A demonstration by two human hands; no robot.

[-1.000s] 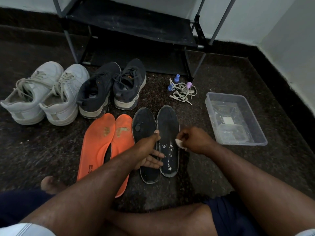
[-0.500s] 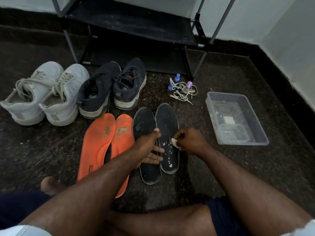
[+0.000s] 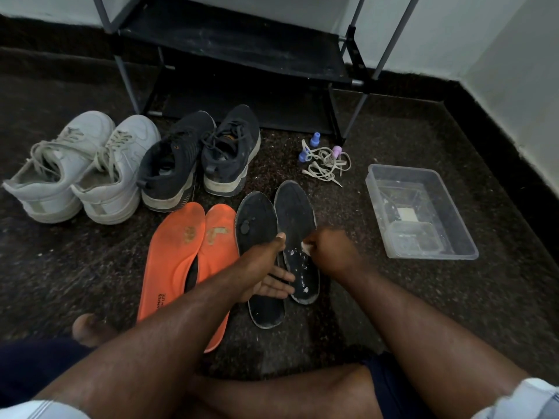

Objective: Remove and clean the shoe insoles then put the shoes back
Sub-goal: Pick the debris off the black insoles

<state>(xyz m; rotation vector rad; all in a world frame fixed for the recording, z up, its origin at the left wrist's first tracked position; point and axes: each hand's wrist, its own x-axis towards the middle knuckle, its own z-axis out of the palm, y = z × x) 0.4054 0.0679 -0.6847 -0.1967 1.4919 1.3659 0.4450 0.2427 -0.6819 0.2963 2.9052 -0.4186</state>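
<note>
- Here, a person sits on a dark speckled floor [image 3: 90, 267] with four insoles laid side by side in front of them.
- The right black insole [image 3: 295, 219] is dusty, flecked with white bits near its heel end, and lies touching the left black insole [image 3: 257, 219].
- The right hand [image 3: 328, 252] has its fingers curled, pinching a small white wad [image 3: 306, 247] against that insole.
- The left hand [image 3: 267, 276] lies across the left black insole, fingers straight and slightly spread, thumb raised.
- Two orange insoles [image 3: 181, 252] lie just left, worn patches showing.
- Beyond them stand black sneakers [image 3: 202, 158] and white sneakers [image 3: 81, 167], before a black shoe rack [image 3: 236, 43].
- Loose laces [image 3: 325, 163] and a clear plastic tub [image 3: 420, 213] sit to the right.
</note>
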